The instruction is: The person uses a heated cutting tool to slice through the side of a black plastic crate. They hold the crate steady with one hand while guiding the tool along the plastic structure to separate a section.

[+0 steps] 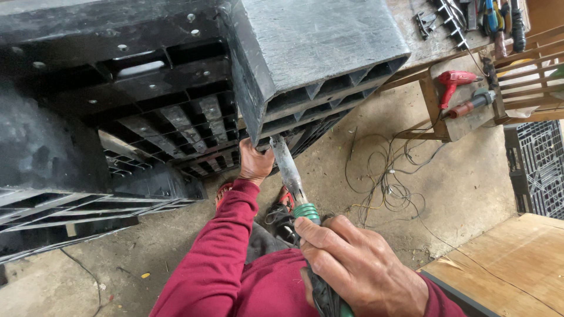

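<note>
A large black plastic pallet [158, 100] stands tilted on the concrete floor in front of me. My left hand [255, 164], in a maroon sleeve, grips the lower edge of its thick grey corner block [317, 53]. My right hand [352, 267] is closed around the black-wrapped handle of a hot air tool [292, 179] with a green collar. Its long metal nozzle points up at the pallet's underside, right beside my left hand.
Tangled wires [382, 182] lie on the floor to the right. A wooden bench [455, 111] carries a red drill [455, 79] and another tool. Hand tools hang at the top right. A second black pallet [540, 170] and a plywood sheet [511, 264] sit at the right.
</note>
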